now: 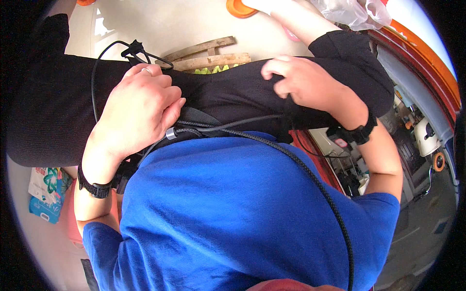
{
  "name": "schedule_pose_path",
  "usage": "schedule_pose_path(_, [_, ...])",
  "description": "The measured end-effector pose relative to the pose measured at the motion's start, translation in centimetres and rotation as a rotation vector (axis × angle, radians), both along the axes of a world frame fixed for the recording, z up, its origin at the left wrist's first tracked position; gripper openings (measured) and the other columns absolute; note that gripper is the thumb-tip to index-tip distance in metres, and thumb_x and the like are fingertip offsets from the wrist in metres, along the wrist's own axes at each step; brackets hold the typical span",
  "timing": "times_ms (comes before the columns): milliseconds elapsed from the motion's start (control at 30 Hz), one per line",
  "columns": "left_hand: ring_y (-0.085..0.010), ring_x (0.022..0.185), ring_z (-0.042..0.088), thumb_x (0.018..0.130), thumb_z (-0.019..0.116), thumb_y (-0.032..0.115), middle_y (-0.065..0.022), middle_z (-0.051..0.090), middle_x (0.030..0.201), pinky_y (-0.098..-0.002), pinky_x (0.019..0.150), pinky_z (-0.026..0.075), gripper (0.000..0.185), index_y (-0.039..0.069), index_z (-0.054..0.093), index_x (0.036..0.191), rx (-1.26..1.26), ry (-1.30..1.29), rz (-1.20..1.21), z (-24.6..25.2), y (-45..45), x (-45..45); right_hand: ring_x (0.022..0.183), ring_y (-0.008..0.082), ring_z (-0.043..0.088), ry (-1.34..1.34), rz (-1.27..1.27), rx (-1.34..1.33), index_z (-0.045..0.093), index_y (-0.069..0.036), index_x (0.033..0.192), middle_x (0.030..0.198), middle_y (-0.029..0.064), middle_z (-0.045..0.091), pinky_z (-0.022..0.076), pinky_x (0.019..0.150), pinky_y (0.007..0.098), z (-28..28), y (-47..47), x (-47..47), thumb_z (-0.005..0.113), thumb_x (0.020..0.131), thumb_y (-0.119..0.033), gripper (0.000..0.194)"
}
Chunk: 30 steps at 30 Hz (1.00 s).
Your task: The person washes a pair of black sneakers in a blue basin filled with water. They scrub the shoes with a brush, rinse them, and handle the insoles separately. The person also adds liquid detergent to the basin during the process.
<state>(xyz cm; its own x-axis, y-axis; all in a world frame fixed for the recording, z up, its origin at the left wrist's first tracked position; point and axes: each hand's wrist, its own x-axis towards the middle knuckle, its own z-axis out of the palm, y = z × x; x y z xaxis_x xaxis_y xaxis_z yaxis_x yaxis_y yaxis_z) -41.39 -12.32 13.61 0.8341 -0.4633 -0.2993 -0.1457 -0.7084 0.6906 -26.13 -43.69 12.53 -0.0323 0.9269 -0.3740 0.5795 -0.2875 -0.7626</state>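
Note:
My left hand (142, 105) lies over my lap with its fingers curled under, a ring on one finger. Its palm is hidden, so I cannot tell if it grips anything. Just past its knuckles sits a tangle of black cable (135, 50), and a loop runs down behind the hand. By the thumb, a grey band (170, 133) wraps a cable. My right hand (302, 82), slightly blurred, hovers over the other thigh, fingers bent and apart from the thumb, with nothing seen in it. A grey cable (251, 119) passes below it. A braided black cord (316, 174) crosses my blue shirt.
Beyond my black trousers (233, 91) is a wooden frame (211, 54) with green leaf-like pieces (213, 70) beside it. An orange round object (240, 8) lies on the pale floor. A clear plastic bag (355, 12) is at upper right, a printed packet (49, 192) at lower left.

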Motion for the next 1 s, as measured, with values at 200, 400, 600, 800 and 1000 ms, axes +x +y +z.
schedule_pose_path(200, [-0.0316,0.087,0.06,0.09,0.064,0.019,-0.0104,0.057,0.074,-0.044,0.092,0.048,0.023,0.006,0.061,0.071,0.018,0.025,-0.028,0.0,0.0,0.2,0.093,0.0314,0.065,-0.259,0.046,-0.431,0.065,-0.005,0.074,0.096,0.0074,0.064,0.0547,0.075,0.0436,5.7,-1.2,3.9,0.061,0.068,0.006,0.013])
schedule_pose_path(400, [-0.0346,0.086,0.055,0.089,0.063,0.015,-0.0126,0.052,0.075,-0.0457,0.088,0.046,0.022,0.004,0.055,0.071,-0.019,0.014,-0.029,-0.2,-0.1,0.2,0.102,0.0304,0.063,-0.194,-0.015,-0.038,0.072,-0.013,0.105,0.099,0.007,0.065,0.0519,0.087,0.0421,2.7,-2.8,1.3,0.059,0.072,0.006,0.04])
schedule_pose_path(600, [-0.0347,0.086,0.055,0.089,0.063,0.015,-0.0127,0.053,0.075,-0.0464,0.087,0.046,0.022,0.004,0.056,0.071,-0.021,0.02,-0.042,-0.3,0.0,0.1,0.094,0.0304,0.061,-0.195,-0.085,-0.065,0.072,-0.01,0.091,0.09,0.0072,0.059,0.0508,0.082,0.042,1.7,-3.3,1.4,0.058,0.07,0.008,0.03])
schedule_pose_path(800, [-0.035,0.085,0.055,0.089,0.063,0.016,-0.0127,0.053,0.075,-0.0469,0.087,0.047,0.023,0.004,0.055,0.071,-0.03,0.014,-0.025,-0.2,0.0,0.1,0.088,0.029,0.059,-0.138,-0.073,-0.08,0.07,-0.008,0.081,0.086,0.0066,0.055,0.0493,0.076,0.0411,1.5,-2.9,1.2,0.057,0.069,0.008,0.024])
schedule_pose_path(1000, [-0.0352,0.085,0.055,0.089,0.063,0.016,-0.0128,0.053,0.075,-0.047,0.087,0.047,0.023,0.004,0.055,0.072,-0.019,0.014,-0.045,-0.3,0.0,0.1,0.09,0.0314,0.06,-0.162,-0.066,-0.168,0.067,-0.007,0.072,0.085,0.0083,0.056,0.0495,0.077,0.042,1.3,-2.7,0.9,0.061,0.073,0.002,0.011])
